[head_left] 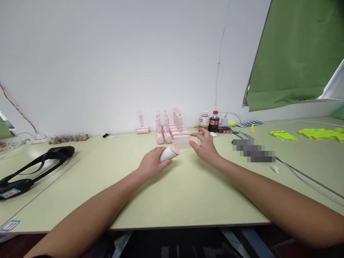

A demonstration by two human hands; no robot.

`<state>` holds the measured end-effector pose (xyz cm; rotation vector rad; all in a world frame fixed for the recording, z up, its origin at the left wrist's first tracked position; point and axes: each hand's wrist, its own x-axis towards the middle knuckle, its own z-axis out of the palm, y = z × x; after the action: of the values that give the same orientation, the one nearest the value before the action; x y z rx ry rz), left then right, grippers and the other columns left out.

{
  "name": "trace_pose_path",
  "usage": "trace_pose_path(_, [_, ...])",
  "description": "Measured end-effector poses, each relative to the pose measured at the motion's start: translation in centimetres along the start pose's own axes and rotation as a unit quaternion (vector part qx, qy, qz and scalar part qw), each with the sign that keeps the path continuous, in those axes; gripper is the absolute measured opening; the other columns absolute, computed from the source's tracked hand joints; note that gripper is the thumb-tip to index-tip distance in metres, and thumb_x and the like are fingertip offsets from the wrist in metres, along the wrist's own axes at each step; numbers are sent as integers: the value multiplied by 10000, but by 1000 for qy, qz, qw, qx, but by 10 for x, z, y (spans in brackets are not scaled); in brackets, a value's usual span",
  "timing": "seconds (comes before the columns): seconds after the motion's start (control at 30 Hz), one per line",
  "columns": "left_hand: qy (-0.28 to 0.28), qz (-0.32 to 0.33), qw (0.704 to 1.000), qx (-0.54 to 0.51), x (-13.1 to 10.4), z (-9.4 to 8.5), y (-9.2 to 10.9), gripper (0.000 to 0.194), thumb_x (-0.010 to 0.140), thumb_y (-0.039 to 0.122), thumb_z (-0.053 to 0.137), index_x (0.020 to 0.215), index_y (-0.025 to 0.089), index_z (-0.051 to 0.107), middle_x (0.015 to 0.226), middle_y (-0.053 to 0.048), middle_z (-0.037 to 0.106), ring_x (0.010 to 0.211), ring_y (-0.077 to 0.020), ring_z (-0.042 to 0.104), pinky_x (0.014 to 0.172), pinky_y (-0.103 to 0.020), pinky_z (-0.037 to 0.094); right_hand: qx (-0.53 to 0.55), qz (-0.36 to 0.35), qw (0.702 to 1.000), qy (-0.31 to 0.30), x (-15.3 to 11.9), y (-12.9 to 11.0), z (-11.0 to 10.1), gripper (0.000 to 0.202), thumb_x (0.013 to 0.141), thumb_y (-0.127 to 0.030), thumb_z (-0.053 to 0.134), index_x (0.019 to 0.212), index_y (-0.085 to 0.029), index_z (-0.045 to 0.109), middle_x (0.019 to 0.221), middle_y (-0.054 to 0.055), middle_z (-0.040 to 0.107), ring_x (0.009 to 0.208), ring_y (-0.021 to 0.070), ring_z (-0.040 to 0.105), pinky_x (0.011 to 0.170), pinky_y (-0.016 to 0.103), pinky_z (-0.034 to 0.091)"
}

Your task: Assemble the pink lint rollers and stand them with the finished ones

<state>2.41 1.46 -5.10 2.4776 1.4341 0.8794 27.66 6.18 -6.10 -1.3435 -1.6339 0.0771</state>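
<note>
My left hand (153, 161) is wrapped round a white lint roller (168, 154) with a pink end, tilted up to the right above the table. To its right, my right hand (205, 147) is raised, fingers curved and apart, with nothing plainly held. Just beyond both hands, several pink lint rollers (168, 137) stand in a cluster, their bodies lying flat and loop-topped handles upright. One more pink lint roller (142, 129) stands apart at the left. A pale pink, see-through flat piece (181, 146) lies between the cluster and my hands.
A cola bottle (214, 122) and a white-labelled bottle (204, 121) stand behind my right hand. Cables and a blurred dark object (252, 150) lie right, near yellow-green cloths (283, 135). A black strapped device (37, 168) lies left. The table's front edge (188, 227) is close to me.
</note>
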Motion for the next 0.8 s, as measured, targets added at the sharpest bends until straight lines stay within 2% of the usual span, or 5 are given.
trace_pose_path(0.13, [14,-16,999,-46,-1,-1,-1,464,889,509,513,1270,244,514,1112,-47,667,931,-238,632,735,-332,473,-47,86,995,-36,14,28,5,460,783,-361,621,1228,-244,638,1526,130,248,1393,428,222,1073,604,272])
trace_pose_path(0.3, [27,-99,983,-152,3,1,-9,517,888,600,461,1222,208,504,1021,-70,659,816,-215,634,626,-303,491,-34,103,992,-71,15,44,17,558,743,-352,643,1280,-210,587,1411,171,432,1319,412,362,1054,574,326])
trace_pose_path(0.47, [7,-187,933,-306,11,3,-16,459,865,603,480,1093,207,521,814,-17,588,568,-142,555,382,-230,421,-9,75,997,-29,18,38,11,503,820,-331,529,1295,-167,550,1337,191,462,1274,361,425,1050,536,358])
trace_pose_path(0.67, [42,-223,900,-373,14,-1,-14,416,817,588,547,951,195,539,693,12,529,507,-123,516,334,-210,394,80,-97,991,34,6,6,-4,208,887,-285,456,1016,-216,604,1129,118,528,1057,267,555,951,451,456])
trace_pose_path(0.8, [32,-213,877,-430,13,-5,-10,375,815,551,560,919,191,537,702,10,522,510,-118,503,327,-209,379,156,-230,959,-55,-21,-22,-5,170,916,-230,449,1027,-244,576,1135,103,563,1031,240,575,801,371,502])
